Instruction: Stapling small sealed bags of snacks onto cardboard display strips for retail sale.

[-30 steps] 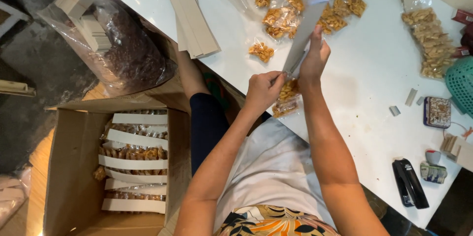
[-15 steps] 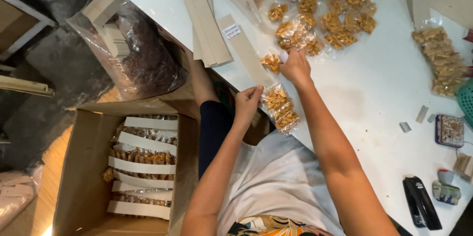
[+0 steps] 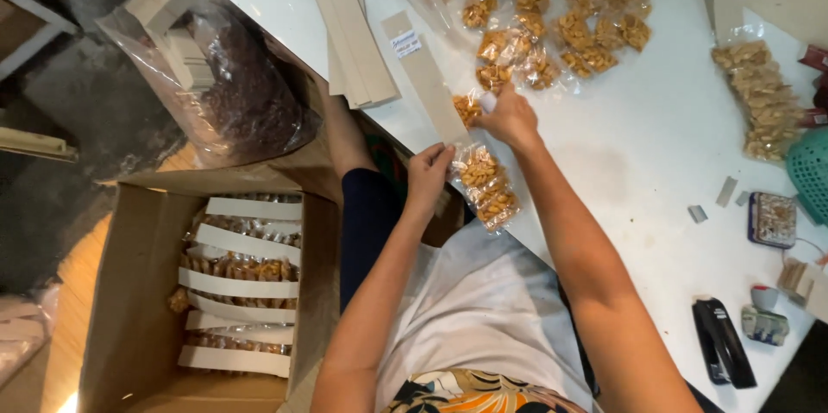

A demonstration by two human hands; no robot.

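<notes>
I am sitting at the big white table (image 3: 655, 172), and it is filling the whole right side, from 12 o'clock down to 4 o'clock. Down at 8 o'clock the brown cardboard box (image 3: 129, 292) is sitting on the floor, and it is holding rows of snack packs with white card tops. At 10 o'clock a big clear bag of dark brown bits (image 3: 250, 103) is leaning by the table edge.

At 12 o'clock a stack of long card strips (image 3: 349, 29) is lying flat. At 1 o'clock a heap of small snack bags (image 3: 561, 21) is waiting.

Right in the middle, I am holding a long clear strip of snack packs (image 3: 485, 184). It is lying over the near table edge. One card strip (image 3: 429, 77) is lying just above it, touching its top end.

My left hand (image 3: 429, 173) is curling shut and pinching the strip's left edge. My right hand (image 3: 511, 117) is half closed, with fingers pressing on the strip's top pack by the card.

I think I am lining up the card with the packs. The next move is needing a straight, steady card. The black stapler (image 3: 723, 342) is resting far off at 4 o'clock.
</notes>
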